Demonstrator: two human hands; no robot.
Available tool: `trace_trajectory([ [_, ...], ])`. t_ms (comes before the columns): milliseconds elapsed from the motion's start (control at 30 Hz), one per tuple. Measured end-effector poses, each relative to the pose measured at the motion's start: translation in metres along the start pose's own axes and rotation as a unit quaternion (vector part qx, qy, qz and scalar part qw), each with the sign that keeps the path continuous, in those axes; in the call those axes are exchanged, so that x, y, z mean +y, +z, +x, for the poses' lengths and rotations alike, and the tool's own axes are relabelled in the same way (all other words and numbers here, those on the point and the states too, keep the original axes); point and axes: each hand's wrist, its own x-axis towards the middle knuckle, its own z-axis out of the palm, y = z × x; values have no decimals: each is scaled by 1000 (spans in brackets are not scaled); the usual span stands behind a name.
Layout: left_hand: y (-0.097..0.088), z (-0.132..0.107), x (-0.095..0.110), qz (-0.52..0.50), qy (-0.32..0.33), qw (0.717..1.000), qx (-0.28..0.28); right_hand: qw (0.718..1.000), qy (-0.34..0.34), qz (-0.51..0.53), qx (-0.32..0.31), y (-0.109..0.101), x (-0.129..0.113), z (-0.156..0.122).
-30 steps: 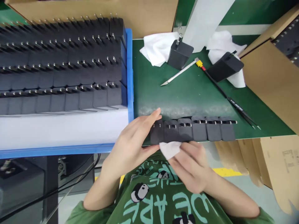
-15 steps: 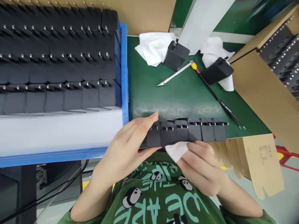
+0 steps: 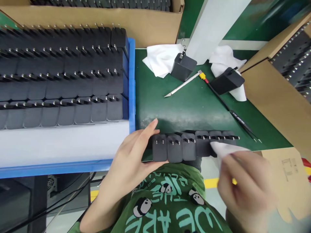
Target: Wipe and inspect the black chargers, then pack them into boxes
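A row of several black plug-in power adapters (image 3: pixel 189 147) lies along the front edge of the green bench, metal prongs showing. My left hand (image 3: pixel 132 157) is closed round the left end of the row, thumb along the near side and fingers at the far side of the end adapter (image 3: pixel 159 148). In my right hand (image 3: pixel 245 184), smeared by motion, is pinched a white cloth (image 3: pixel 224 149). Its tip lies over the adapters at the row's right end, partly hiding them.
At left stands a blue-edged tray (image 3: pixel 132 87) packed with rows of adapters. Behind lie a craft knife (image 3: pixel 181 85), black tweezers (image 3: pixel 243 123), folded white cloths (image 3: pixel 161 60) and two loose adapters (image 3: pixel 183 67). A cardboard box (image 3: pixel 274 94) of adapters borders the right.
My right hand has swept the cloth rightward along the row, from near its middle to its right end. My left hand stays at the left end. The whole view has shifted slightly.
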Motion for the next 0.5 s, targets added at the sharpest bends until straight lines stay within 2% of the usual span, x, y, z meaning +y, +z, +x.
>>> trace_trajectory([
  [67,1,1,1,4,0,1000,3,999,-28,-23,-10,15,-5,-6],
  [167,0,2,1,7,0,1000,0,996,-91,-4,15,42,-32,-5],
  [233,-1,2,1,8,-3,1000,-6,992,-117,42,19,54,-50,3],
  [267,-1,2,1,8,-4,1000,-9,987,-137,89,1,56,-56,9],
  [333,-1,1,-1,10,-7,1000,-12,955,-184,215,-87,49,-58,20],
  [400,0,-1,-2,13,-8,1000,-15,927,-181,289,-159,29,-46,27],
  [433,-1,-2,-3,19,-5,1000,-14,933,-153,283,-161,16,-35,28],
  [500,-3,-4,-3,39,15,999,9,970,-61,209,-111,-12,-8,23],
])
